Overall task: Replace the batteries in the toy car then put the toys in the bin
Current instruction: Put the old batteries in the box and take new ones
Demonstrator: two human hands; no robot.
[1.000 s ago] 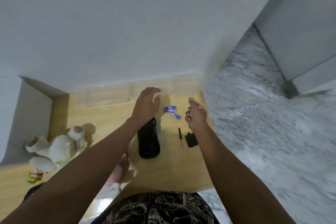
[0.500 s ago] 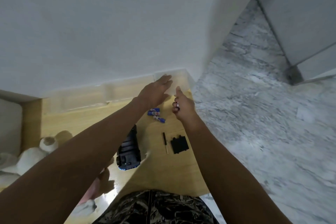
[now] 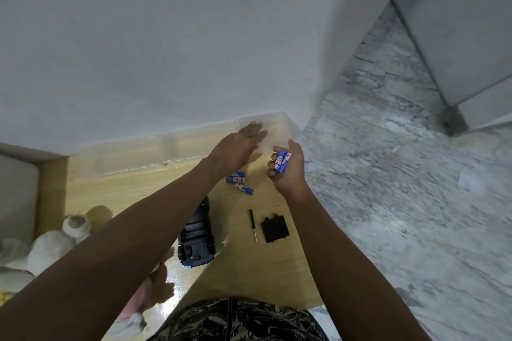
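plush toy [image 3: 41, 252]: white, lying at 8 o'clock on the wooden floor [image 3: 116, 191], partly cut off by the frame edge
pink toy [image 3: 138, 299]: at 7 o'clock, mostly hidden under the left forearm, kind unclear
clear bin [image 3: 127, 155]: see-through plastic, along the white wall [image 3: 194, 36] at 11–12 o'clock; looks divided into sections, hard to be sure through the plastic
toy car [image 3: 198, 238]: black with blue trim, at 6 o'clock, belly up, battery bay uncovered, under the left forearm
left hand [image 3: 238, 147]: at 12 o'clock, fingers straight and flat, palm down, over the bin's right end; holds nothing
loose batteries [image 3: 239, 181]: blue, three or so, on the floor just below the left hand, between the two wrists
screwdriver [image 3: 253, 225]: small, black handle, on the floor right of the car
battery cover [image 3: 275, 228]: black plate, flat, just beside the screwdriver
right hand [image 3: 286, 167]: at 1 o'clock, fingers curled round blue batteries [image 3: 282, 160], at least two, ends sticking up
marble floor [image 3: 401, 188]: grey-veined, at 3 o'clock
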